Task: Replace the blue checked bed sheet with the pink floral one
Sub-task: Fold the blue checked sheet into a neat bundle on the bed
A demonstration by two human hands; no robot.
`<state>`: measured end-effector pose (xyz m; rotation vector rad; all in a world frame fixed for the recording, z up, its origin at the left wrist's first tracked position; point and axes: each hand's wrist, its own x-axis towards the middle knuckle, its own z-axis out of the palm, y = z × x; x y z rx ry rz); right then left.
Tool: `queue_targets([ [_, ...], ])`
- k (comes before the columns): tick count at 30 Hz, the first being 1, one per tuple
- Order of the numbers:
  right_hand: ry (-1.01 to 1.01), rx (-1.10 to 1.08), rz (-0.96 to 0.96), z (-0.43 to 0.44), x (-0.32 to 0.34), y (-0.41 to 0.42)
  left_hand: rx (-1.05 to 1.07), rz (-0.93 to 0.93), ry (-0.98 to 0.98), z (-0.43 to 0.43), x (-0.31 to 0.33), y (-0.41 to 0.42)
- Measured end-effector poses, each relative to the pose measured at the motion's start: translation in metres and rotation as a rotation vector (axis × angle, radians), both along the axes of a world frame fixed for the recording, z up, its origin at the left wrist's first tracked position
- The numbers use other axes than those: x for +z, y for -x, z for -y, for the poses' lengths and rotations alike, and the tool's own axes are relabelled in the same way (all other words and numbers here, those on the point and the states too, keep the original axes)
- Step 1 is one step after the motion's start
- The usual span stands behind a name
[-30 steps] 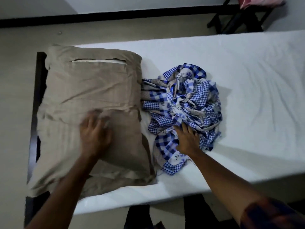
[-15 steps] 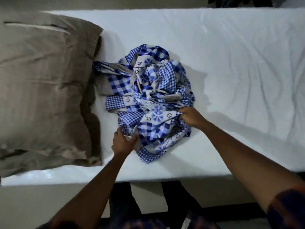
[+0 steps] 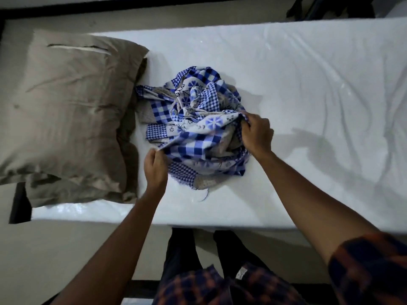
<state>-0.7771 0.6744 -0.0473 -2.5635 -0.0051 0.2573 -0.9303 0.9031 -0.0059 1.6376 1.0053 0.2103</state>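
White and bare, the mattress is lying uncovered, with the blue checked sheet sitting bunched in a heap on it, just beside the tan pillow. The left grip is pinching a fold at the heap's near-left edge, and the right grip is clutching cloth at its right side, so a band of fabric is stretching between them. Holding two sides this way is probably serving to gather the bundle for one lift. The pink floral sheet is not showing in view.
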Motion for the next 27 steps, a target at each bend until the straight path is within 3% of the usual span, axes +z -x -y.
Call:
queue_targets([
  [3, 0.021, 0.062, 0.177, -0.012, 0.016, 0.012, -0.004, 0.085, 0.098, -0.003, 0.05, -0.011],
  [6, -0.189, 0.104, 0.401, -0.037, 0.034, 0.042, -0.089, 0.106, 0.212, -0.005, 0.073, -0.018],
  [8, -0.369, 0.104, 0.498, -0.054, 0.047, 0.079, -0.017, 0.133, 0.358, -0.003, 0.08, -0.019],
  [11, -0.483, 0.256, 0.431, -0.068, 0.046, 0.145, 0.135, 0.164, 0.623, 0.008, 0.09, -0.021],
  [14, -0.346, 0.254, 0.389, -0.081, 0.028, 0.174, 0.225, 0.163, 0.755, 0.015, 0.1, -0.022],
  [19, -0.21, -0.005, 0.393, -0.087, 0.025, 0.126, 0.26, 0.148, 0.774, 0.004, 0.115, -0.03],
  [24, -0.176, 0.243, 0.192, -0.072, 0.018, 0.087, 0.303, 0.242, 0.723, -0.059, 0.11, -0.043],
  [27, -0.221, 0.232, 0.072, -0.066, 0.019, 0.085, 0.398, 0.402, 0.754, -0.101, 0.099, -0.052],
])
